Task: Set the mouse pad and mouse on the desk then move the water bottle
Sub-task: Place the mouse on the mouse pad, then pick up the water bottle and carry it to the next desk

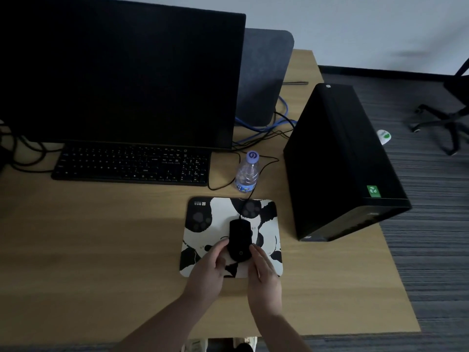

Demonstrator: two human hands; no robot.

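Observation:
A black-and-white panda mouse pad (269, 222) lies flat on the wooden desk (101, 250), right of centre. A black wired mouse (239, 237) rests on the middle of the pad. My left hand (208, 270) touches the mouse's left side with its fingertips, and my right hand (262, 270) touches its right side, so both hands clasp it. The mouse cable runs back past a clear water bottle (247, 174) with a purple cap, which stands upright just behind the pad.
A black keyboard (132, 163) and a dark monitor (121, 72) fill the left rear. A black computer tower (340, 163) stands right of the pad. Blue and black cables (264, 130) trail behind the bottle. An office chair base (446, 123) is on the carpet.

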